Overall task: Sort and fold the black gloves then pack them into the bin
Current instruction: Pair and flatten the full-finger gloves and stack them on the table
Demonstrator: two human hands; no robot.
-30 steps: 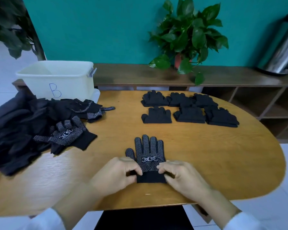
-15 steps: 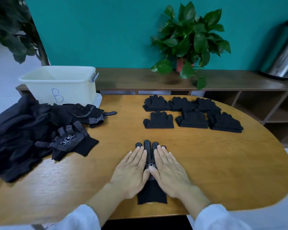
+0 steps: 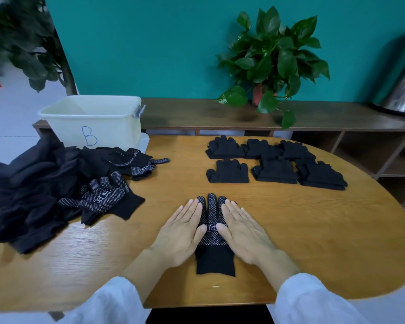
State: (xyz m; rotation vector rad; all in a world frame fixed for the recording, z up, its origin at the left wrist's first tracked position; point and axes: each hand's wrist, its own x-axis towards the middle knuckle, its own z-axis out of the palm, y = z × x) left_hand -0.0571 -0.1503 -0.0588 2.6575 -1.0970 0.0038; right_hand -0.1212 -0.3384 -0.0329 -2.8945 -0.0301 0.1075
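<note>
While your left hand (image 3: pixel 180 232) and right hand (image 3: pixel 243 230) press flat on the dotted glove (image 3: pixel 212 232) at the near bench (image 3: pixel 313 242) edge, probably smoothing it for folding, the bin (image 3: pixel 91 120) waits far left.

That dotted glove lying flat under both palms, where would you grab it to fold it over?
Probably at the plain cuff, the near end of the dotted glove, coming from the person's side. It lies flat with its fingers pointing away, the left hand and right hand press its edges, and the cuff shows bare between the wrists.
</note>
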